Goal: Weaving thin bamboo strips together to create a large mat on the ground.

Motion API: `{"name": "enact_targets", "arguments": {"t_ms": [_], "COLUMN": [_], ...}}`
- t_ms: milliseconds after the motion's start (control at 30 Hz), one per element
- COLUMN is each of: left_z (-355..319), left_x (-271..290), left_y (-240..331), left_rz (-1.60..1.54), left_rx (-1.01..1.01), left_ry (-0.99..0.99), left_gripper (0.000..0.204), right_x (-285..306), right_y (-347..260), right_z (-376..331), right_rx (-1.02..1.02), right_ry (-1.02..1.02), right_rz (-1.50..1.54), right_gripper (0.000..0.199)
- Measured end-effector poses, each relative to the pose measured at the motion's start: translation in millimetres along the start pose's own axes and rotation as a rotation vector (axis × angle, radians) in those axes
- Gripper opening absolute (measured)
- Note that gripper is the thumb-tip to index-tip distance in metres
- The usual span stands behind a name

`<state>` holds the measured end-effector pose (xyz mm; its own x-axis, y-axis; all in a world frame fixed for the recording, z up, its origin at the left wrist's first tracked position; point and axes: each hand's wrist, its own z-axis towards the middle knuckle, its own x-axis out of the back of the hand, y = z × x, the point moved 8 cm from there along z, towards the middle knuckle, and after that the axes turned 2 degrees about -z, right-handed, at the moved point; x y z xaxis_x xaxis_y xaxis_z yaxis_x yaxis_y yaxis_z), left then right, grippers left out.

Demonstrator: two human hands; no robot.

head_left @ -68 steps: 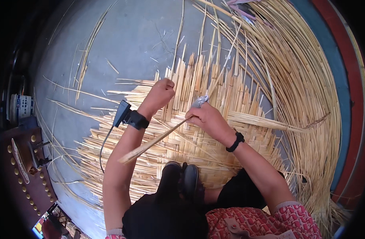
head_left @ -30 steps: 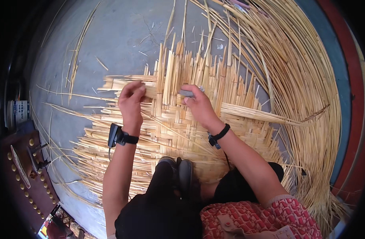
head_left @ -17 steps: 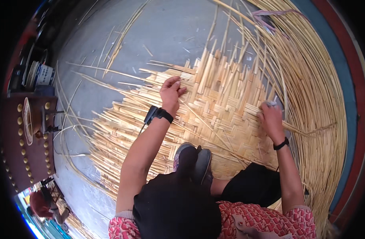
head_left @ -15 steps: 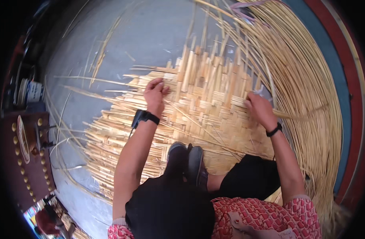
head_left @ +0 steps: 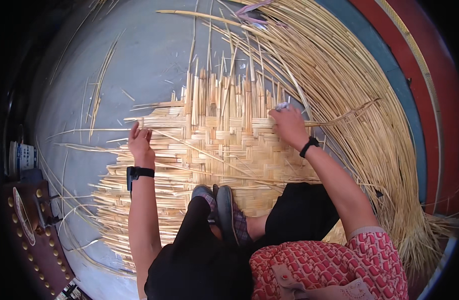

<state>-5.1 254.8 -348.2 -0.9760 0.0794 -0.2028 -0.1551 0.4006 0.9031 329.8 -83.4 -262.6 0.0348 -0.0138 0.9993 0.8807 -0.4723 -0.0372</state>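
Observation:
A partly woven reed mat (head_left: 249, 165) lies under my feet, flat split strips crossing in a herringbone pattern. Several upright strips (head_left: 224, 100) stick out past its far edge. My left hand (head_left: 141, 141) is over the mat's left fringe, fingers curved and apart, near the loose strip ends. At the far right of the weave, my right hand (head_left: 291, 127) is closed on a reed strip (head_left: 334, 120) that runs out to its right. Its fingertips are partly hidden. Something small and whitish (head_left: 281, 106) shows by those fingers; I cannot make out what it is.
A large bundle of long reeds (head_left: 369, 125) curves along the right side, with a pinkish tie (head_left: 249, 9) at its far end. Loose reeds (head_left: 102, 85) lie on the grey floor (head_left: 144, 45). A dark red studded chest (head_left: 37, 235) stands at left.
The view has shifted, so the mat sits squarer in it. My left hand has moved left along the strips toward the mat's edge. My right hand stays at the right side.

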Motion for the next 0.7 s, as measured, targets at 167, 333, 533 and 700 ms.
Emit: {"name": "enact_targets", "arguments": {"t_ms": [167,333,533,700], "left_z": [-61.4,-270.7,-425.4,-393.1], "left_x": [136.7,149.7,61.2,126.3], "left_y": [117.1,392.5,332.4,291.2], "left_rz": [-0.008,0.198,0.878,0.511], "left_rx": [-0.108,-1.306,-1.122,-0.234], "left_ry": [0.359,0.219,-0.983,-1.014], "left_gripper": [0.089,0.068,0.029,0.042], "right_x": [30.1,69.5,74.6,110.5], "right_y": [5.8,11.0,111.2,96.7], "right_z": [-56.7,-119.8,-202.9,-238.0], "right_rx": [0.011,0.076,0.060,-0.093], "right_ry": [0.002,-0.234,-0.727,-1.081], "right_rz": [0.039,0.116,0.545,0.725], "right_gripper": [0.048,0.054,0.045,0.064]}}
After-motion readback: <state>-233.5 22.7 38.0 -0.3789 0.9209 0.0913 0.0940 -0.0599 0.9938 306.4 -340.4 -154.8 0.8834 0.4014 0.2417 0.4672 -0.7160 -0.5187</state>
